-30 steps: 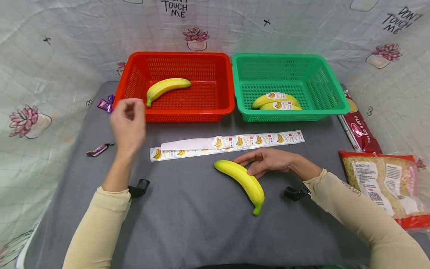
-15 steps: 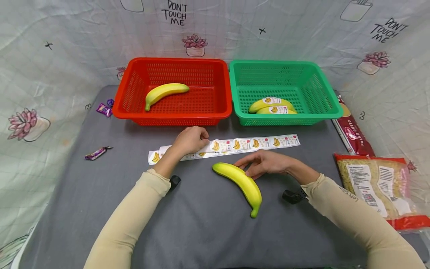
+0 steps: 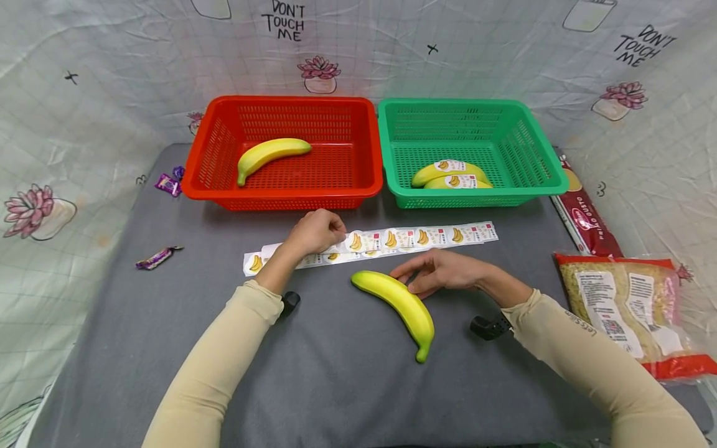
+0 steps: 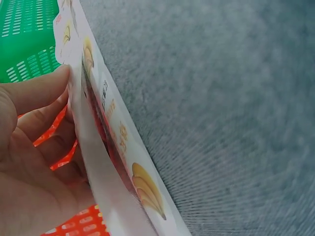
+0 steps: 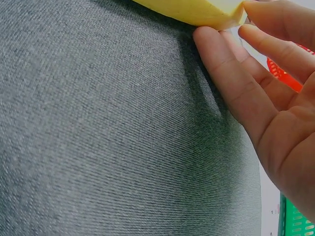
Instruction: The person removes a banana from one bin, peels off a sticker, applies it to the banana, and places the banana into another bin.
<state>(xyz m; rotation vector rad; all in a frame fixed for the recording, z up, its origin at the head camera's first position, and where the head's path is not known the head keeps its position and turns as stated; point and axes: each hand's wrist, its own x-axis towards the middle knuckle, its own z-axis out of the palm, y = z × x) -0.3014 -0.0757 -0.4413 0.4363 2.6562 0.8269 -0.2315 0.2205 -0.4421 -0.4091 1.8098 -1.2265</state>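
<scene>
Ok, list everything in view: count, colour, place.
Red plastic mesh basket: one, back left.
Green plastic mesh basket: one, back right.
Plain yellow banana in red basket: one.
Labelled yellow bananas in green basket: two.
Plain yellow banana on the grey cloth: one, centre.
White banana-sticker strip: one, before the baskets.
Purple-wrapped candies: three, left.
Red food packets: two, right.
Left hand: its fingers pinch the strip.
Right hand: fingers touch the centre banana.
</scene>
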